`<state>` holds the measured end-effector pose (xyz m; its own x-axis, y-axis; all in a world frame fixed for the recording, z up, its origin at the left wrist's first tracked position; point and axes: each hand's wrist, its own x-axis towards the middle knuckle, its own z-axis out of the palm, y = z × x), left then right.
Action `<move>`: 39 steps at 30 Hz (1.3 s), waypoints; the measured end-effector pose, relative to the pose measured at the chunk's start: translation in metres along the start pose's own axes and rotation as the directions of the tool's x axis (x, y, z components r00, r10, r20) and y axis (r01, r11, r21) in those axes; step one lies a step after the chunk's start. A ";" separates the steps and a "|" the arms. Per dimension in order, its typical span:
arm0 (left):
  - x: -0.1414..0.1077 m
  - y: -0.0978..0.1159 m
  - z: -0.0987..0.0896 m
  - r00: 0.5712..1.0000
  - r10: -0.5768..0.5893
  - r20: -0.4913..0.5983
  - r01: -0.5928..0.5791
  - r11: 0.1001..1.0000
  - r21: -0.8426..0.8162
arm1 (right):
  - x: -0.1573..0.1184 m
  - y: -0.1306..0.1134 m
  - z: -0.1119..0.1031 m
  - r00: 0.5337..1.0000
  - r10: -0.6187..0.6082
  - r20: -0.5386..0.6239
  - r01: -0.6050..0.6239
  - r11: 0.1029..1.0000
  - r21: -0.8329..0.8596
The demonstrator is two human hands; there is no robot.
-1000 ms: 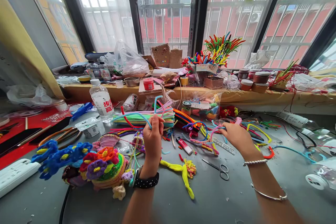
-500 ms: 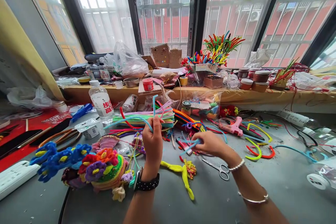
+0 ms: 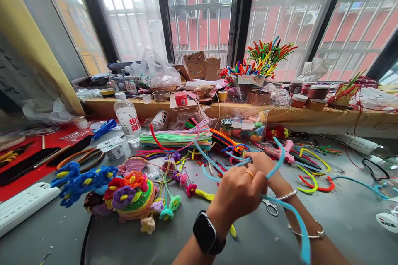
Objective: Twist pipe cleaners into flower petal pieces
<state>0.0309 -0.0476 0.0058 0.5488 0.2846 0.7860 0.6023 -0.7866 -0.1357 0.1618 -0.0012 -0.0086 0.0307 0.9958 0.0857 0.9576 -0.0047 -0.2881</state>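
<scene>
My left hand [image 3: 236, 192], with a black watch on the wrist, is closed round light blue pipe cleaners [image 3: 297, 211]. One curls up beside the fist and another droops towards the lower right. Just behind it, my right hand [image 3: 264, 165] is also closed on light blue pipe cleaners, whose ends point left; its fingertips are partly hidden by the left hand. The hands overlap. Beneath them lie silver scissors [image 3: 271, 208], mostly covered, and a yellow fuzzy strip [image 3: 205, 195]. A bundle of pastel pipe cleaners [image 3: 177, 138] rests behind.
Left of the hands sits a cluster of fuzzy flowers [image 3: 124, 192]. A water bottle [image 3: 127, 120] stands behind it, near a white plastic cup [image 3: 115, 149]. A pink glue gun [image 3: 285, 152] lies to the right. A white power strip [image 3: 25, 207] is at the left edge. Jars and bags crowd the windowsill.
My left hand has moved right and down, from beside the pastel bundle to my right hand, bringing its blue pipe cleaner along. The view has shifted slightly left.
</scene>
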 end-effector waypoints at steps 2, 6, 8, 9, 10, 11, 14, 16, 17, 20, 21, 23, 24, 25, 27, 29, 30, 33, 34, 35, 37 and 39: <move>0.000 0.009 0.001 0.999 0.053 0.009 -0.053 0.999 0.000 | 0.003 -0.015 0.003 0.998 -0.063 0.010 0.063 0.998 0.017; -0.003 0.016 0.004 0.995 0.096 0.021 -0.096 0.995 -0.027 | 0.016 -0.049 0.016 0.986 -0.157 0.053 0.156 0.988 0.011; -0.004 0.015 0.005 0.996 0.082 0.029 -0.081 0.996 -0.040 | 0.023 -0.063 0.023 0.983 -0.167 0.070 0.168 0.986 -0.016; -0.004 0.015 0.006 0.997 0.072 0.033 -0.071 0.997 -0.044 | 0.027 -0.068 0.026 0.983 -0.165 0.080 0.168 0.985 -0.031; -0.004 0.013 0.007 0.997 0.063 0.038 -0.061 0.997 -0.048 | 0.031 -0.072 0.028 0.983 -0.159 0.088 0.164 0.985 -0.049; -0.004 0.012 0.008 0.998 0.056 0.042 -0.054 0.997 -0.050 | 0.034 -0.075 0.031 0.984 -0.154 0.093 0.161 0.985 -0.066; -0.005 0.010 0.010 0.997 0.049 0.053 -0.046 0.997 -0.056 | 0.041 -0.078 0.035 0.984 -0.145 0.099 0.155 0.982 -0.107; -0.005 0.009 0.011 0.997 0.047 0.054 -0.044 0.997 -0.060 | 0.044 -0.078 0.037 0.984 -0.145 0.103 0.157 0.980 -0.124; -0.005 0.010 0.011 0.997 0.045 0.055 -0.042 0.997 -0.061 | 0.044 -0.077 0.038 0.984 -0.145 0.104 0.158 0.979 -0.130; -0.005 0.011 0.011 0.997 0.047 0.056 -0.043 0.997 -0.057 | 0.044 -0.075 0.041 0.984 -0.147 0.100 0.160 0.978 -0.136; -0.005 0.012 0.011 0.997 0.050 0.055 -0.046 0.997 -0.056 | 0.044 -0.074 0.042 0.984 -0.149 0.096 0.161 0.978 -0.134; -0.005 0.012 0.011 0.997 0.053 0.049 -0.050 0.997 -0.056 | 0.042 -0.071 0.041 0.984 -0.157 0.086 0.167 0.978 -0.122; -0.005 0.013 0.011 0.997 0.052 0.048 -0.050 0.997 -0.057 | 0.041 -0.069 0.040 0.983 -0.167 0.079 0.175 0.978 -0.110; -0.005 0.013 0.011 0.998 0.052 0.047 -0.049 0.997 -0.057 | 0.040 -0.067 0.039 0.981 -0.179 0.071 0.186 0.978 -0.096; -0.005 0.014 0.011 0.998 0.053 0.046 -0.050 0.997 -0.054 | 0.038 -0.062 0.035 0.978 -0.203 0.052 0.206 0.977 -0.059; -0.005 0.015 0.011 0.997 0.060 0.048 -0.057 0.997 -0.054 | 0.038 -0.056 0.031 0.976 -0.215 0.031 0.216 0.976 -0.016; -0.005 0.016 0.010 0.997 0.066 0.051 -0.063 0.996 -0.057 | 0.038 -0.053 0.029 0.976 -0.219 0.021 0.219 0.976 0.008; -0.004 0.019 0.008 0.995 0.086 0.047 -0.083 0.994 -0.066 | 0.040 -0.043 0.026 0.971 -0.241 -0.011 0.240 0.966 0.094; -0.004 0.020 0.008 0.995 0.092 0.042 -0.089 0.994 -0.069 | 0.041 -0.040 0.026 0.967 -0.252 -0.024 0.253 0.959 0.127; -0.004 0.020 0.008 0.995 0.096 0.034 -0.093 0.993 -0.069 | 0.042 -0.037 0.026 0.963 -0.265 -0.038 0.268 0.950 0.162; -0.004 0.021 0.008 0.995 0.095 0.017 -0.094 0.994 -0.064 | 0.044 -0.032 0.026 0.954 -0.291 -0.066 0.299 0.926 0.231; -0.005 0.021 0.009 0.996 0.093 -0.005 -0.094 0.994 -0.058 | 0.044 -0.030 0.026 0.943 -0.317 -0.100 0.332 0.895 0.297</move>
<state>0.0462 -0.0607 -0.0062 0.5999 0.2071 0.7728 0.5134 -0.8405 -0.1733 0.1272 0.0448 -0.0211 -0.2459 0.9318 0.2671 0.7822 0.3535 -0.5130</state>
